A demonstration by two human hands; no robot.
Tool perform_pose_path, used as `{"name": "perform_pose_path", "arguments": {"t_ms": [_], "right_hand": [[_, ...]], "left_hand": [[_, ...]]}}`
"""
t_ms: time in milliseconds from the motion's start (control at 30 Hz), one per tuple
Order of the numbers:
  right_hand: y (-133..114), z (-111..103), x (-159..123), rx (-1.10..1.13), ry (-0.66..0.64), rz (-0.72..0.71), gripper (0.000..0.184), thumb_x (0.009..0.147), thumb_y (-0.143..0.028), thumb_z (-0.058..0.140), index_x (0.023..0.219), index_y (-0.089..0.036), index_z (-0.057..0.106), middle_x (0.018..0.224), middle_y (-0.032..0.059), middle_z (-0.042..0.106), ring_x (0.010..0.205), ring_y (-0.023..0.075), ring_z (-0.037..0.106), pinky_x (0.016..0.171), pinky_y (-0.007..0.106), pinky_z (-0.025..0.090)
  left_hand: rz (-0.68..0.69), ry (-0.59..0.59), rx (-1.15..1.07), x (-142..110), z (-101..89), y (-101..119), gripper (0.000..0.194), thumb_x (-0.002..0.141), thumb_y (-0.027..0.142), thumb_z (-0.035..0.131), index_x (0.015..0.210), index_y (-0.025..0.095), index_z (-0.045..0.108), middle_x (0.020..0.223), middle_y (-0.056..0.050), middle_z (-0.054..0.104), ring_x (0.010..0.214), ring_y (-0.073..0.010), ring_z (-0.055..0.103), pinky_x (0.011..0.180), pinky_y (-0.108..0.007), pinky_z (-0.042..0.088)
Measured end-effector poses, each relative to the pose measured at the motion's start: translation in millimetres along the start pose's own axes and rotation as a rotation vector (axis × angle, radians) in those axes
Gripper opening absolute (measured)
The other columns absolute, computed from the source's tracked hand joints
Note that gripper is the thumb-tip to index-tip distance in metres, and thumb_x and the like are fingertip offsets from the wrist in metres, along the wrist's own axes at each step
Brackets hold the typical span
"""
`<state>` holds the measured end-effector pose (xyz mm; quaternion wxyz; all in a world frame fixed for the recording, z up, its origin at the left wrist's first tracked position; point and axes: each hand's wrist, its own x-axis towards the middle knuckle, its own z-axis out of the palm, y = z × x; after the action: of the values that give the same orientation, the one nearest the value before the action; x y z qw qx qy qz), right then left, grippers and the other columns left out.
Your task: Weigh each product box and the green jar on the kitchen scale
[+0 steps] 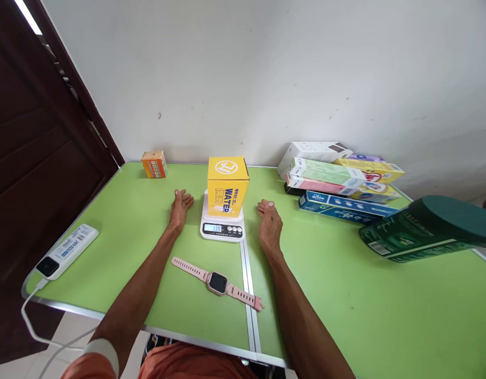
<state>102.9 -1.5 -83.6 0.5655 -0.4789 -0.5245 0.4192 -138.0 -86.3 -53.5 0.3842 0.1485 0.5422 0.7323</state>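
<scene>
A yellow box marked WATER stands on a small white kitchen scale near the middle of the green table; the scale's display is lit. My left hand rests palm up on the table just left of the scale, fingers loosely spread and holding nothing. My right hand lies palm down just right of the scale, fingers slightly curled, holding nothing. Neither hand touches the box or the scale. A pink smartwatch lies flat between my forearms, in front of the scale.
A small orange box sits at the back left. Several flat cartons are stacked at the back right by the wall. A dark green box juts in from the right. A white power strip lies on the left edge.
</scene>
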Motion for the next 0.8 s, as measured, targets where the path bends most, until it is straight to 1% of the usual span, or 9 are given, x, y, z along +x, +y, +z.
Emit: {"name": "perform_pose_path", "arguments": {"t_ms": [167, 267, 333, 400, 500, 567, 633, 700, 800], "right_hand": [[-0.5, -0.8, -0.4, -0.019, -0.007, -0.001, 0.097, 0.088, -0.096, 0.035, 0.115, -0.011, 0.072, 0.118, 0.0218, 0.074, 0.112, 0.0315, 0.070, 0.107, 0.054, 0.054], [-2.4, -2.6, -1.7, -0.030, -0.008, 0.000, 0.096, 0.091, -0.093, 0.033, 0.118, -0.010, 0.072, 0.119, 0.0228, 0.074, 0.113, 0.0331, 0.071, 0.106, 0.056, 0.054], [-9.6, -1.7, -5.1, -0.046, -0.001, -0.045, 0.094, 0.095, -0.089, 0.031, 0.125, -0.009, 0.071, 0.127, 0.0241, 0.073, 0.119, 0.0341, 0.069, 0.108, 0.056, 0.052], [-23.4, 3.3, -11.6, -0.076, -0.009, -0.147, 0.086, 0.100, -0.082, 0.031, 0.134, -0.012, 0.069, 0.138, 0.0227, 0.070, 0.131, 0.0335, 0.064, 0.115, 0.055, 0.047], [-52.2, 18.9, -26.7, -0.098, -0.106, -0.274, 0.072, 0.106, -0.072, 0.031, 0.138, -0.019, 0.068, 0.142, 0.0168, 0.069, 0.136, 0.0308, 0.060, 0.116, 0.052, 0.045], [-71.2, 32.2, -37.4, -0.108, -0.175, -0.290, 0.068, 0.108, -0.070, 0.031, 0.133, -0.020, 0.069, 0.132, 0.0153, 0.072, 0.125, 0.0303, 0.065, 0.108, 0.050, 0.050], [-86.2, 46.1, -45.0, -0.130, -0.197, -0.300, 0.065, 0.108, -0.069, 0.033, 0.130, -0.020, 0.070, 0.125, 0.0147, 0.073, 0.115, 0.0301, 0.067, 0.101, 0.049, 0.053], [-96.5, 61.9, -47.5, -0.147, -0.203, -0.333, 0.063, 0.107, -0.070, 0.036, 0.131, -0.021, 0.069, 0.125, 0.0149, 0.072, 0.116, 0.0310, 0.066, 0.102, 0.050, 0.052], [-103.5, 93.9, -42.3, -0.137, -0.268, -0.372, 0.062, 0.105, -0.071, 0.041, 0.136, -0.023, 0.066, 0.130, 0.0154, 0.070, 0.122, 0.0330, 0.064, 0.106, 0.053, 0.051]], "left_hand": [[0.013, -0.003, 0.030, 2.2, -0.7, -1.4, 0.082, 0.108, 0.069, 0.030, 0.157, 0.005, 0.048, 0.153, -0.028, 0.060, 0.143, -0.0286, 0.063, 0.125, -0.043, 0.046], [0.032, -0.008, 0.098, 1.2, -1.8, -2.5, 0.087, 0.105, 0.075, 0.030, 0.157, 0.007, 0.048, 0.152, -0.027, 0.061, 0.143, -0.0311, 0.062, 0.124, -0.047, 0.046], [0.136, -0.024, 0.212, -4.2, -0.7, -3.2, 0.090, 0.101, 0.081, 0.038, 0.158, 0.013, 0.048, 0.156, -0.025, 0.058, 0.147, -0.0333, 0.058, 0.125, -0.051, 0.044], [0.334, -0.077, 0.353, -14.9, 4.7, -3.6, 0.091, 0.096, 0.084, 0.047, 0.161, 0.020, 0.046, 0.164, -0.021, 0.050, 0.154, -0.0344, 0.050, 0.129, -0.052, 0.038], [0.562, -0.198, 0.472, -39.1, 23.2, -3.7, 0.089, 0.096, 0.083, 0.049, 0.161, 0.023, 0.045, 0.170, -0.018, 0.041, 0.160, -0.0348, 0.040, 0.132, -0.054, 0.031], [0.603, -0.271, 0.468, -55.5, 39.1, -3.4, 0.083, 0.099, 0.081, 0.046, 0.157, 0.022, 0.049, 0.164, -0.019, 0.047, 0.156, -0.0349, 0.044, 0.130, -0.055, 0.034], [0.603, -0.302, 0.407, -66.5, 51.6, -0.7, 0.077, 0.101, 0.077, 0.046, 0.153, 0.020, 0.050, 0.153, -0.020, 0.057, 0.146, -0.0337, 0.054, 0.124, -0.054, 0.042], [0.598, -0.288, 0.340, -68.0, 55.7, 6.9, 0.074, 0.101, 0.075, 0.048, 0.149, 0.019, 0.049, 0.142, -0.019, 0.064, 0.134, -0.0316, 0.062, 0.116, -0.051, 0.050], [0.617, -0.210, 0.330, -48.6, 43.9, 27.3, 0.071, 0.100, 0.074, 0.052, 0.143, 0.018, 0.052, 0.136, -0.018, 0.067, 0.130, -0.0310, 0.064, 0.113, -0.048, 0.052]]}}
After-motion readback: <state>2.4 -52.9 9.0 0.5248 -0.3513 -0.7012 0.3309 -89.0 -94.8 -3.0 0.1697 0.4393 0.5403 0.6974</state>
